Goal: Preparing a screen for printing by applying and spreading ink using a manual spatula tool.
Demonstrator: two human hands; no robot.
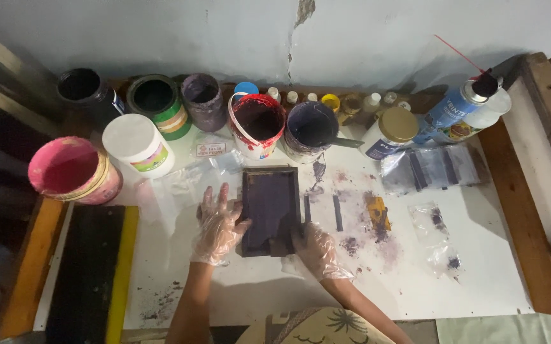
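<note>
Dark purple screen (270, 210), dark frame. Clear gloves on left hand (218, 229) and right hand (317, 250). White table (288, 286), purple stains. Far left: pink tub (71, 171), white jar (136, 145), green-banded can (159, 102). Red-smeared bucket (257, 124). Yellow-edged black board (94, 274), near left.

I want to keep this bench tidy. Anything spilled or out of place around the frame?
Yes. Purple ink is smeared on the white table right of the dark frame, with a yellow blob beside it and purple specks near the front left edge.
</note>
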